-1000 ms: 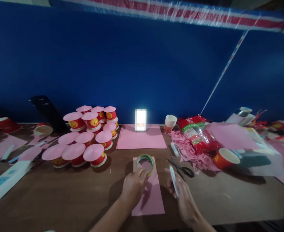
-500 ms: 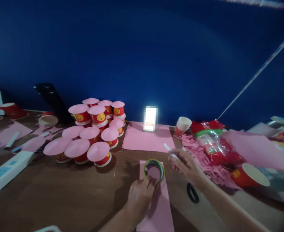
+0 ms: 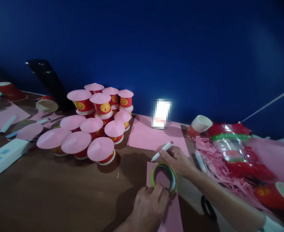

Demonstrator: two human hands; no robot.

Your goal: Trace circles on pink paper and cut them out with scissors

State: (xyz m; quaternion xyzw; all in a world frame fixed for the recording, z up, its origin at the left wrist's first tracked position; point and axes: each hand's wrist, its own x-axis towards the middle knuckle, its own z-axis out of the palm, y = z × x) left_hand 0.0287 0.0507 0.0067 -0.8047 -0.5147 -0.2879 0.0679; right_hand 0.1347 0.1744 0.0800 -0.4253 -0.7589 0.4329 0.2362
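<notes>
Near the front of the brown table lies a strip of pink paper. My left hand has its fingers closed on the near rim of a yellow-green tape roll, which rests flat on the strip's far end. In my right hand is a white marker, gripped like a pen. Its tip points down and left, close to the far edge of the strip, just beyond the roll. Whether the tip touches the paper I cannot tell.
Several red paper cups with pink cone tops stand to the left. A white power strip and a black bottle lie beyond. Behind are pink sheets and a bright pixelated rectangle. Pink shreds, red packaging and a black scissor-like loop sit right.
My right hand has brought the marker left and toward me, near the strip's far edge by the tape roll. My left hand stays on the roll. The view has shifted and tilted slightly.
</notes>
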